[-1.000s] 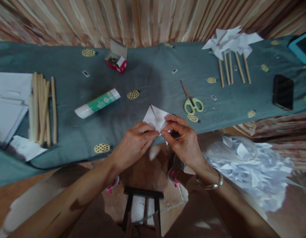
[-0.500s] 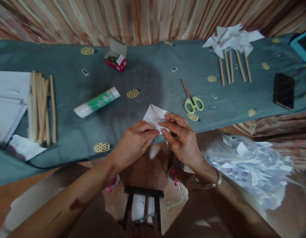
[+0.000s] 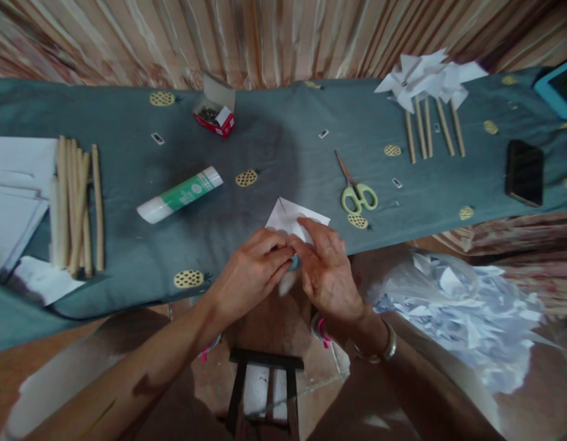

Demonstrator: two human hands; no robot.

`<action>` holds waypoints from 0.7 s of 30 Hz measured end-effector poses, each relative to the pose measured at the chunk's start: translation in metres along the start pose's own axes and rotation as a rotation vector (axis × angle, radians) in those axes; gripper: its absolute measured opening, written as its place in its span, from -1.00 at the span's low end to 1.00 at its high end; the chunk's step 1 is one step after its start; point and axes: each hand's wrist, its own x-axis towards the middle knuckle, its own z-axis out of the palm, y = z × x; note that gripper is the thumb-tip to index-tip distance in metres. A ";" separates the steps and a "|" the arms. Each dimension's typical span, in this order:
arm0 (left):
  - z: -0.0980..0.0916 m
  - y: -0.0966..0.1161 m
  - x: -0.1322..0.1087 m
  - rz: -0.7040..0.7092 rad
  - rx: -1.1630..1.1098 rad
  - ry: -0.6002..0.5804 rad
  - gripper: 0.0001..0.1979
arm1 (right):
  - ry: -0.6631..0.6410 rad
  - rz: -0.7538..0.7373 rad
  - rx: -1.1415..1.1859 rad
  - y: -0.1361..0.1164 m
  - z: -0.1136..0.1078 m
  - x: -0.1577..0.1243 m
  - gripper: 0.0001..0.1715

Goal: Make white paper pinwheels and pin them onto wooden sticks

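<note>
A small white sheet of paper [image 3: 287, 212] with cut or creased lines lies at the table's front edge, between my two hands. My left hand [image 3: 258, 260] is closed on its near left part, thumb and fingers pinched together. Over the paper's right side lies my right hand [image 3: 327, 263], its thumb and fingertips pressing a piece of the paper inward near the middle. The fingertips hide the near corner. Just to the right on the cloth are scissors [image 3: 354, 188] with green handles, lying open. A green and white glue stick [image 3: 181, 195] lies to the left.
A red box [image 3: 219, 120] of small metal pieces stands open at the back. Wooden sticks [image 3: 76, 208] and white sheets [image 3: 19, 160] lie left. Paper pinwheels [image 3: 425, 79] and a phone [image 3: 525, 173] lie right. A plastic bag [image 3: 458, 318] of paper scraps sits below, beside a stool [image 3: 266, 361].
My right hand has turned and shifted slightly left over the paper, its fingers now flatter and further across it. My left hand stays at about the same place.
</note>
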 end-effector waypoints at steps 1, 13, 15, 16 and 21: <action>0.000 0.000 0.000 0.003 0.009 0.000 -0.88 | 0.005 -0.002 0.002 -0.001 0.002 -0.001 -0.58; -0.009 -0.005 -0.001 0.089 0.202 -0.052 -0.86 | 0.044 0.140 0.227 0.017 -0.018 0.005 -0.52; -0.013 -0.013 -0.002 0.082 0.257 -0.047 -0.86 | 0.058 0.143 0.164 0.021 -0.020 0.006 -0.54; -0.016 -0.017 -0.002 0.076 0.277 -0.041 -0.85 | 0.055 0.133 0.142 0.022 -0.020 0.006 -0.55; -0.028 -0.035 -0.003 0.029 0.301 0.003 -0.84 | 0.012 0.075 0.126 0.010 -0.019 0.004 -0.58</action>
